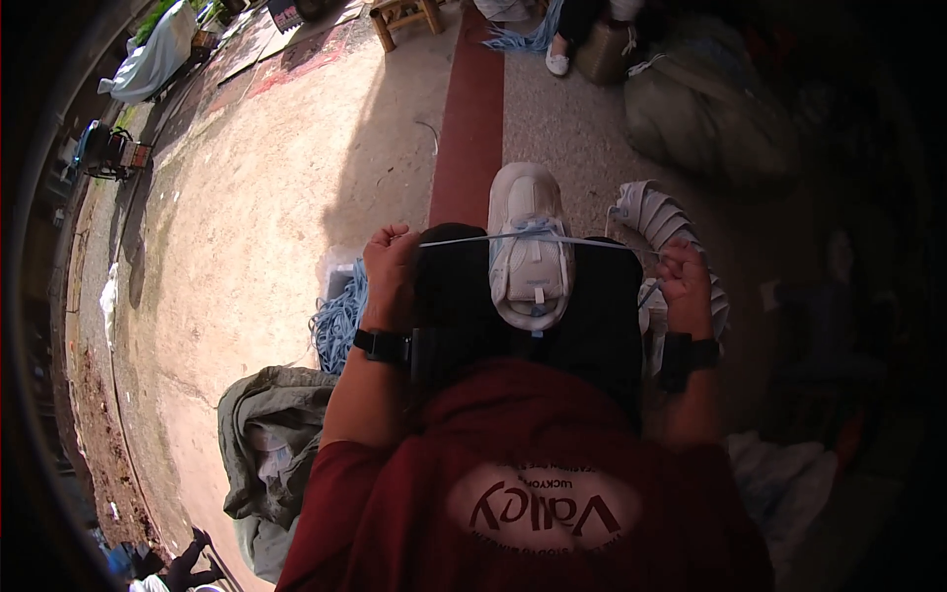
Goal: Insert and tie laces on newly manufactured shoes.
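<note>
A grey-green sack [264, 444] lies lower left; blue cord bundle [338, 321] above it. A wooden stool [404, 17] stands at top, a bulky sack [705, 113] upper right.

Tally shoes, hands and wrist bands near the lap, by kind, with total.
White shoes: 2, one on the lap, one at the right
Hands: 2, left hand and right hand, each pulling an end of the pale blue lace
Black wrist bands: 2, left, right
Total: 6
</note>
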Demonstrator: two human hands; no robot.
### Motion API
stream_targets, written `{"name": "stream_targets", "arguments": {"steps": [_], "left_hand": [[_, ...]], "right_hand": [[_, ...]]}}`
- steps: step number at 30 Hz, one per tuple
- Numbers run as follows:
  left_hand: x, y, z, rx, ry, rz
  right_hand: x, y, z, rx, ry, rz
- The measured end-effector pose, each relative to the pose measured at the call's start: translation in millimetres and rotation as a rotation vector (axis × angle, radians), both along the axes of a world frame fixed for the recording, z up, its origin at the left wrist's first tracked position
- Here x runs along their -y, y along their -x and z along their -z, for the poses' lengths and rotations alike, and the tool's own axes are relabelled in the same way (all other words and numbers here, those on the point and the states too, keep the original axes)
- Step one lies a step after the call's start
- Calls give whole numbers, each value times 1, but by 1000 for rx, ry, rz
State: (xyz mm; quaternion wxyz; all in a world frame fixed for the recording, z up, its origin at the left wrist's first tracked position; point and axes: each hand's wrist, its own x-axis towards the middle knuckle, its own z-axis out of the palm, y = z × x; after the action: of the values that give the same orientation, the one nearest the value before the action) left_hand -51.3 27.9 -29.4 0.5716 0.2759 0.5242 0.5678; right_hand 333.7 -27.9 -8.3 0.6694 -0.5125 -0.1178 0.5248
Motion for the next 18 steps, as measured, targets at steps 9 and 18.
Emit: {"name": "stream_targets", "arguments": {"steps": [9,18], "left_hand": [[16,22,-6,-1150,-288,369],[21,-87,-13,-1341,-534,588]], "right_hand": [[-9,-33,35,1365,175,-605],[-10,113,7,1621,-226,-657]]}}
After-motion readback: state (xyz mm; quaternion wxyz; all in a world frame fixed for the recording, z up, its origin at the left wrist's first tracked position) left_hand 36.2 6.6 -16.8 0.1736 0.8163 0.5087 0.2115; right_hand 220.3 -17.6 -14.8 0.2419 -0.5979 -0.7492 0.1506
